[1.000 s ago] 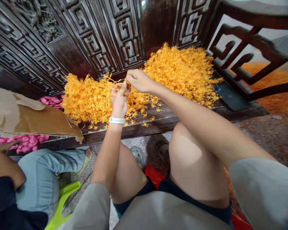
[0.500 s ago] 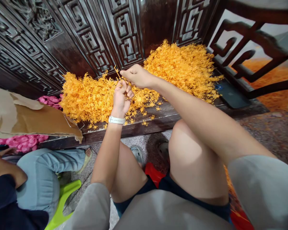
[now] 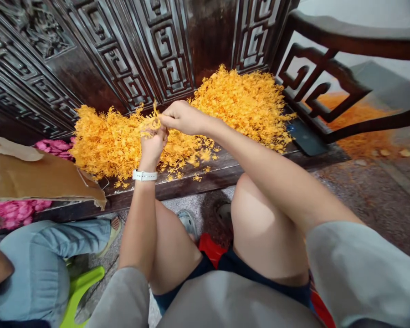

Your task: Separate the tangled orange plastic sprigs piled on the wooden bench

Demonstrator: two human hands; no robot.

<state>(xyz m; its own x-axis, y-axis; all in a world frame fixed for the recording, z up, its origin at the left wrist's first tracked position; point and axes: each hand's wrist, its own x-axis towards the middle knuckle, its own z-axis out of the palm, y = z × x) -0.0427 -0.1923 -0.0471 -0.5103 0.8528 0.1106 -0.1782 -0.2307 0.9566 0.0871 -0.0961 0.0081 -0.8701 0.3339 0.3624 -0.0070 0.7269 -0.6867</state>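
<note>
My left hand (image 3: 152, 148), with a white band on its wrist, is raised over the left heap of orange plastic flower pieces (image 3: 104, 141). Its fingers are curled around a spidery orange flower piece (image 3: 150, 125), partly smeared by motion. My right hand (image 3: 182, 117) meets it from the right, thumb and forefinger pinched on the thin orange stem (image 3: 155, 108) that sticks up between the hands. A second, larger heap of the same pieces (image 3: 239, 107) lies behind my right forearm. Loose pieces (image 3: 197, 177) are scattered along the front of the dark wooden bench (image 3: 222, 175).
A cardboard box (image 3: 44, 175) stands at the left, with pink flowers (image 3: 18, 213) beside it. A dark phone (image 3: 307, 136) lies at the bench's right end, by the carved armrest (image 3: 328, 91). Another person's leg (image 3: 34, 269) and a green stool (image 3: 82, 291) are at lower left.
The view has swung to the right, so the bench appears farther left. Both hands have shifted slightly left together. A flower piece now shows spread above my left fingers.
</note>
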